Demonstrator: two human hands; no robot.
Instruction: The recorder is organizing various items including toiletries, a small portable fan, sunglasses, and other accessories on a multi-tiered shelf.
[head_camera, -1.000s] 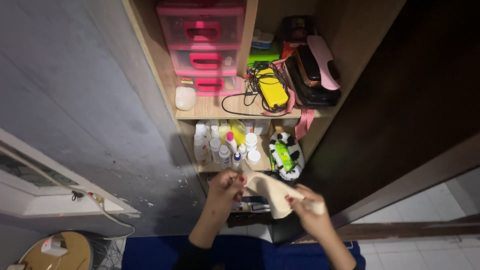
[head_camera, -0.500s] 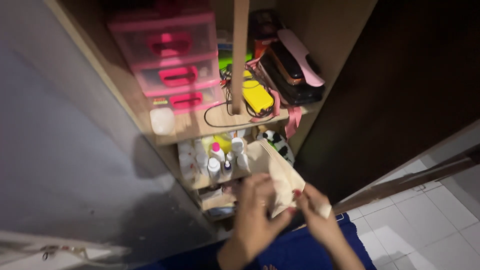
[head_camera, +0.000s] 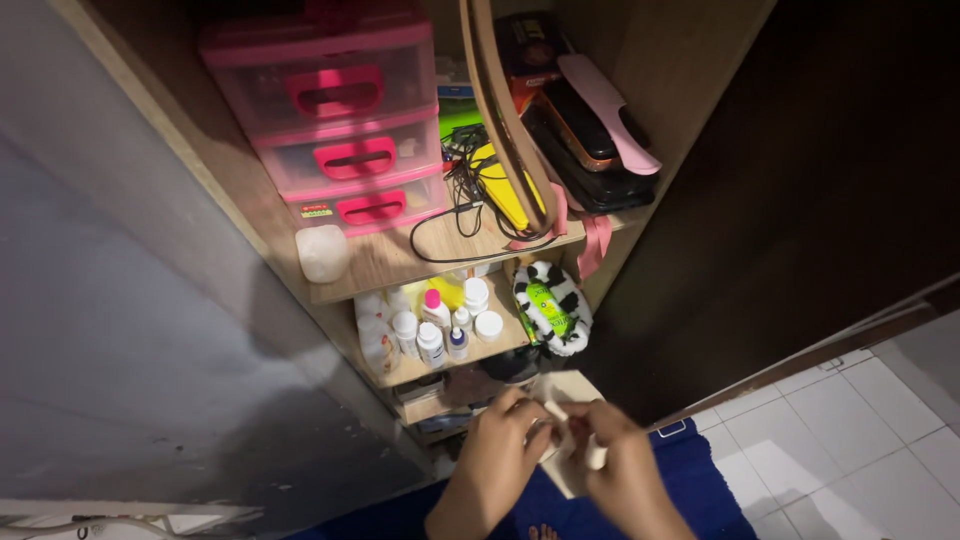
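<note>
I hold a beige cloth (head_camera: 563, 432) in both hands at the near edge of the scene, in front of the lowest cupboard shelves. My left hand (head_camera: 500, 450) has its fingers closed on the cloth's left side; my right hand (head_camera: 615, 465) has its fingers closed on the right side, close against the left hand. One corner of the cloth sticks up toward the far side, above my knuckles.

Just beyond the cloth, a shelf carries a cluster of small white bottles (head_camera: 425, 325) on the left and a black-and-white patterned pouch (head_camera: 553, 308) on the right. The shelf above holds a pink drawer unit (head_camera: 335, 120) at far left, with black cables (head_camera: 462, 195) beside it. A blue mat (head_camera: 700, 480) lies on the floor under my hands.
</note>
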